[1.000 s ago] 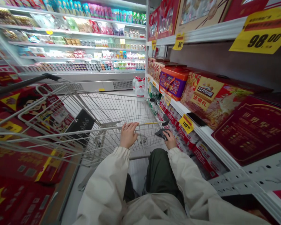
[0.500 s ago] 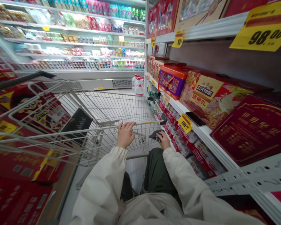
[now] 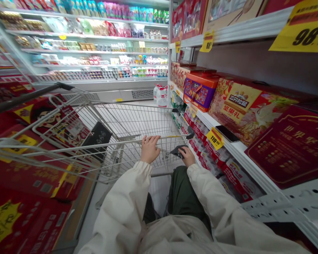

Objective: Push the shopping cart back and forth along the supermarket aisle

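Note:
A wire shopping cart (image 3: 137, 116) stands across the aisle in front of me. My left hand (image 3: 149, 150) is on its near top rail, with the fingers curled over the bar. Low beside the cart's near right corner, my right hand (image 3: 187, 156) grips a dark grey cloth (image 3: 178, 151), bunched under the fingers. The cloth lies against the cart's wire side; whether it touches the wires I cannot tell.
Shelves at right hold gift boxes (image 3: 235, 102), a purple-orange box (image 3: 200, 91), a black phone (image 3: 227, 133) near a price tag (image 3: 215, 138), and wrapped bottle packs (image 3: 237, 176). Red cartons (image 3: 29, 211) are stacked left. Beyond are a chilled display (image 3: 95, 63) and water jugs (image 3: 161, 96).
The whole view has shifted slightly, so the cart, shelves and hands appear further right. Both hands keep their places, the left on the rail, the right on the cloth.

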`<state>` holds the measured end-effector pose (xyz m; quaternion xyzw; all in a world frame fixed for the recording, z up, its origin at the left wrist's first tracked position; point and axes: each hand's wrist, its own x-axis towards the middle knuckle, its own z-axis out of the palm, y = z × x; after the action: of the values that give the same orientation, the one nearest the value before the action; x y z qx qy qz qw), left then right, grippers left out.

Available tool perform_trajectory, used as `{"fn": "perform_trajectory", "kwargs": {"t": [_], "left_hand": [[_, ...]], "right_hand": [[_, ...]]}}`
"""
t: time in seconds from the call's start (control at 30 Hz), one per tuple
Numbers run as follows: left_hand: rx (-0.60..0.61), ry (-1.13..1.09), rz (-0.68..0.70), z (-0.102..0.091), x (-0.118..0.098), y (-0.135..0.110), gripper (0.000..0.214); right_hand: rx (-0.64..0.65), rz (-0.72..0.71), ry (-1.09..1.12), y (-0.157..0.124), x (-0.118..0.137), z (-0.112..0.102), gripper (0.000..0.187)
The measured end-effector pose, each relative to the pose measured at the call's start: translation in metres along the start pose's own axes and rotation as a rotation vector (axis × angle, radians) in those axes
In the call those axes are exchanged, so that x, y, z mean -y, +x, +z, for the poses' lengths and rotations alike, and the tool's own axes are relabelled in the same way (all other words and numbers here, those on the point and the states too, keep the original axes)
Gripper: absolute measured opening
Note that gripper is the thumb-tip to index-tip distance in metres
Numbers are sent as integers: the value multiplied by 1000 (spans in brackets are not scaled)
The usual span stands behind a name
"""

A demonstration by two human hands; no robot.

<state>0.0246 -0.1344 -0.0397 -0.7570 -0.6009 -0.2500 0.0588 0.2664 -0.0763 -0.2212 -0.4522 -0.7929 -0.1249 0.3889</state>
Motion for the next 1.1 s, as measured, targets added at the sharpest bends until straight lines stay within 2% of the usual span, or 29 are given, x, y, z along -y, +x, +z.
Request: {"fn": "perform_trajectory", "kwargs": {"t": [0.2,0.43,0.57,0.63,0.73,0.83,0.97,1.1], "left_hand": [[3,13,4,-2,-5,-4,57],[59,15,0,-3,-9,-2,60],[104,19,47,-10,0,-6,62],[68,53,5,-16,8,-11,61],[6,120,-80,-27,21,-21,57],[39,134,-59,-34,28,-25,57],[45,126,-55,-33,29,-23,59],[18,108,-50,-28,27,-23,61]], "right_hand": [[-96,-68,21,17,7,-3,55],[-18,-103,38,1,7,6,56],[-35,-120,79,2,11,-1,69],[-53,-121,86,8,14,-2,72],[-94,-102,80,11,17,6,72],[-106,-61,60,3,18,16,70],[-84,-61,77,-3,21,16,70],[-111,-110,115,13,27,8,74]]}}
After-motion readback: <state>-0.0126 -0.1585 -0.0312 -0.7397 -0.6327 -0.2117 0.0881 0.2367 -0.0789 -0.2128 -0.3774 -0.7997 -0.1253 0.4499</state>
